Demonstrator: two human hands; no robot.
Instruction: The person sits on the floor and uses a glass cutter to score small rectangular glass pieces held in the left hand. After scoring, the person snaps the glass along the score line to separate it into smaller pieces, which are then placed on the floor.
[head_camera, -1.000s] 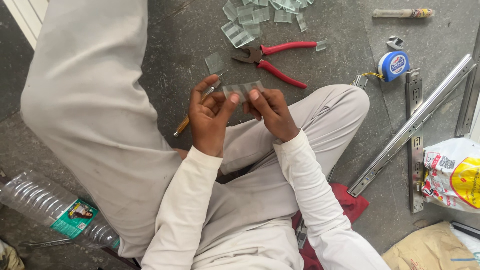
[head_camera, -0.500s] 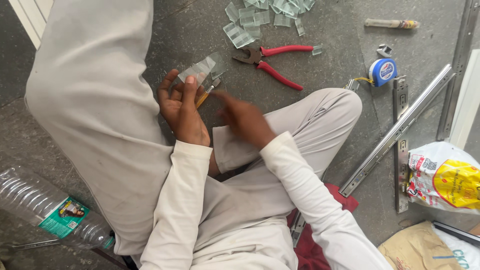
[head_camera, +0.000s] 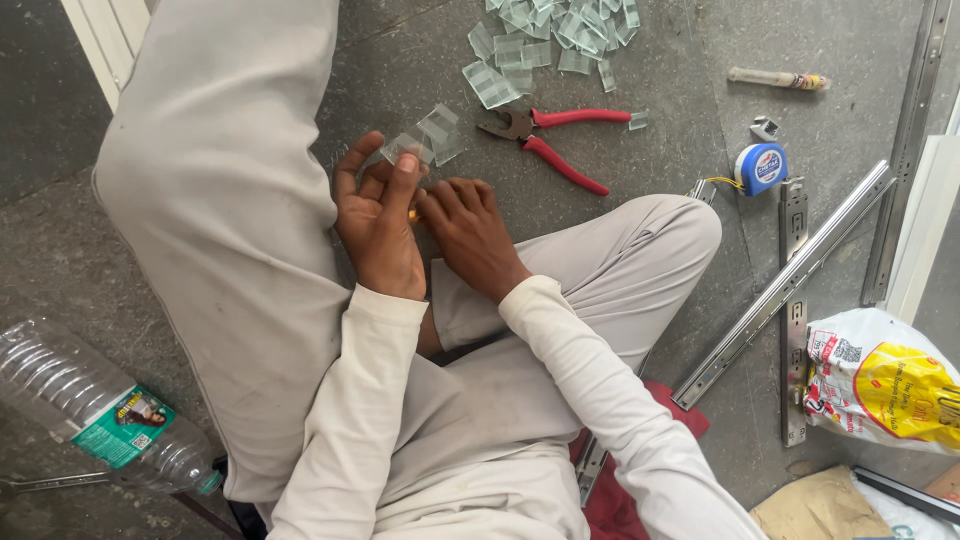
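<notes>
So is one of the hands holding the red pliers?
No, the red pliers lie on the floor apart from both hands; the left hand holds a small glass piece and the right hand rests beside it.

clear glass strip (head_camera: 425, 138): thin, rectangular, greenish-edged; tilted, near end pinched at fingertips, far end over grey floor

Two hands, left hand (head_camera: 375, 225) and right hand (head_camera: 470, 235); beyond them one red-handled pliers (head_camera: 550, 140), one tape measure (head_camera: 760, 167); one plastic bottle (head_camera: 95, 405) left of them
</notes>
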